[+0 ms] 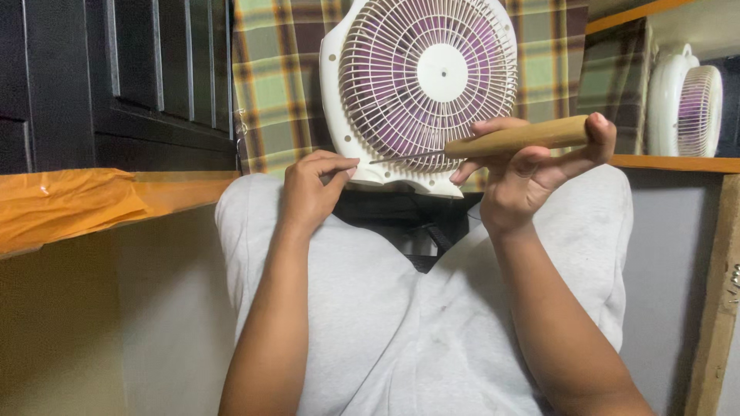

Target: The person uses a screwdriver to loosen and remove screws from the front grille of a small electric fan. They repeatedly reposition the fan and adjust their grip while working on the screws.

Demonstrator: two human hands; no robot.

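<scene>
Both hands raised, left hand pinching, right hand gripping.

We saw the white fan propped on the lap in light grey trousers, its base between the knees. To the left ran an orange-covered ledge; at right, a wooden shelf bore a second white fan

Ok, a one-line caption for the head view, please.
Left hand pinches the lower edge of a white fan with purple blades while the right hand holds a wooden-handled screwdriver against its grille.
</scene>
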